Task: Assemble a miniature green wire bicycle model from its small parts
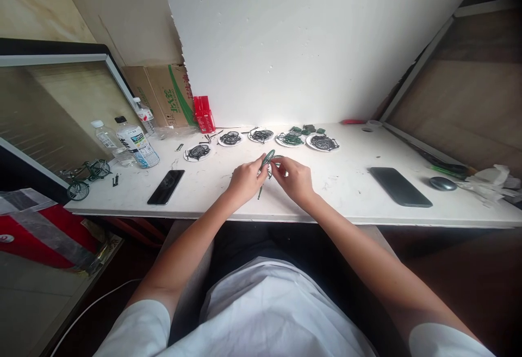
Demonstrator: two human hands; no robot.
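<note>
Over the white table, my left hand [246, 179] pinches a small green model bicycle part [268, 157], with a rounded, wheel-like piece rising above the thumb. Close beside it, my right hand [294, 179] has its thumb and fingertips closed on the same green assembly; fingers hide much of it. A thin dark piece [260, 192] lies on the table below the hands. Beyond them stand plates of small parts: black parts [198, 153] on the nearest left plate, green parts [291, 138] on another, and black wheel-like parts [323, 142] on the right one.
An assembled green model bicycle [88, 176] stands at the left edge near several bottles [141, 145]. A phone [166, 187] lies left, a dark flat device [399, 186] and a mouse [442, 183] right. A red box [204, 114] and a white board [318, 52] are behind.
</note>
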